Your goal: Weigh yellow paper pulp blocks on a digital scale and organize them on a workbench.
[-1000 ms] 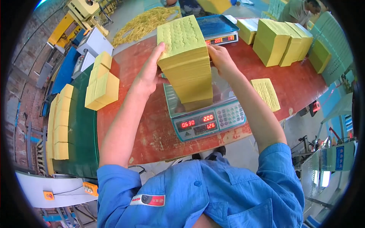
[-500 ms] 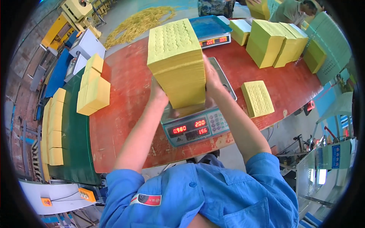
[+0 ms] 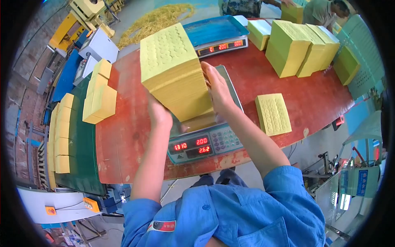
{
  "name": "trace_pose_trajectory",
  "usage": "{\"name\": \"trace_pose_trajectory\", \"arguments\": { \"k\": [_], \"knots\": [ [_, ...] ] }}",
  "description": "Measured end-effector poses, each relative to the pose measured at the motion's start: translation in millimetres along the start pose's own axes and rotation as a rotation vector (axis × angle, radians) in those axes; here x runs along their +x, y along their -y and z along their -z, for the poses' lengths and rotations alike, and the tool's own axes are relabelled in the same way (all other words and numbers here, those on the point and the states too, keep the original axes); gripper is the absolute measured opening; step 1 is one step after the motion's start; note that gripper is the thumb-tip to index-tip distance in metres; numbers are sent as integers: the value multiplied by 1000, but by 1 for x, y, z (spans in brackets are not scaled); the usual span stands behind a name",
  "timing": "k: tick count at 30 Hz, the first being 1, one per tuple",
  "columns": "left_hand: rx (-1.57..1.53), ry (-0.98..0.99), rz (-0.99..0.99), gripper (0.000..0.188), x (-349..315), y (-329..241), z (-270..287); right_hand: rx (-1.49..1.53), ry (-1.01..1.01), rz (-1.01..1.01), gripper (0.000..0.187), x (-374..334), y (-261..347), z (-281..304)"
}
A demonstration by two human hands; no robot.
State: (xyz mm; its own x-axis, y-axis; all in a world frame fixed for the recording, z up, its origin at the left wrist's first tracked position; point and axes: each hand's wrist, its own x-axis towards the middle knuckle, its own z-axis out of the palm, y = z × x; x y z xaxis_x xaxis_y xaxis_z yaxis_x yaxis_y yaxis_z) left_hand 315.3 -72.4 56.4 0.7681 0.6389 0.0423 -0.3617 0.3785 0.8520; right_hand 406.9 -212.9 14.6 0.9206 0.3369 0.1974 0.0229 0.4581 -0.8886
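A tall stack of yellow paper point(image 3: 177, 84), its top punched with rows of wavy marks, stands tilted to the left over the platform of a digital scale point(image 3: 205, 144). My left hand point(image 3: 159, 112) bears against the stack's lower left side, its fingers hidden behind the paper. Along the right side my right hand point(image 3: 217, 88) is open, fingers stretched out beside the paper; whether it still touches cannot be made out. Red digits glow on the scale's front panel. A thinner yellow paper stack point(image 3: 273, 114) lies to the right of the scale.
On the red table point(image 3: 127, 144), another scale with a blue tray point(image 3: 216, 29) stands beyond mine. Tall yellow stacks point(image 3: 288, 49) line the back right; smaller blocks point(image 3: 98, 101) sit at the left. Green surface point(image 3: 80, 144) adjoins. Two people point(image 3: 325, 12) are at the far side.
The paper stack has leaned and shifted left. My right hand's fingers have loosened from its side. The scale's digits have changed, and the whole view has shifted slightly.
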Motion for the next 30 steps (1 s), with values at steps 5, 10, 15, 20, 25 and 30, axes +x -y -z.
{"name": "trace_pose_trajectory", "arguments": {
  "k": [5, 10, 15, 20, 25, 30],
  "knots": [
    [454, 127, -270, 48, -92, -32, 47, -220, 56, 98, 35, -120, 55, 55],
    [526, -74, 17, 29, -210, -39, 139, 89, 72, -351, 22, -233, 30, 42],
    [500, -227, 140, 27, -264, -39, 190, 167, 72, -424, 20, -292, 4, -3],
    [542, -146, 84, 24, -277, -67, 214, 157, 118, -465, 18, -335, -12, -41],
    [543, -139, 139, 24, -299, -79, 254, 173, 143, -532, 18, -367, -29, -70],
    [536, -129, 153, 24, -304, -85, 257, 183, 178, -533, 18, -379, -30, -88]
  ]
}}
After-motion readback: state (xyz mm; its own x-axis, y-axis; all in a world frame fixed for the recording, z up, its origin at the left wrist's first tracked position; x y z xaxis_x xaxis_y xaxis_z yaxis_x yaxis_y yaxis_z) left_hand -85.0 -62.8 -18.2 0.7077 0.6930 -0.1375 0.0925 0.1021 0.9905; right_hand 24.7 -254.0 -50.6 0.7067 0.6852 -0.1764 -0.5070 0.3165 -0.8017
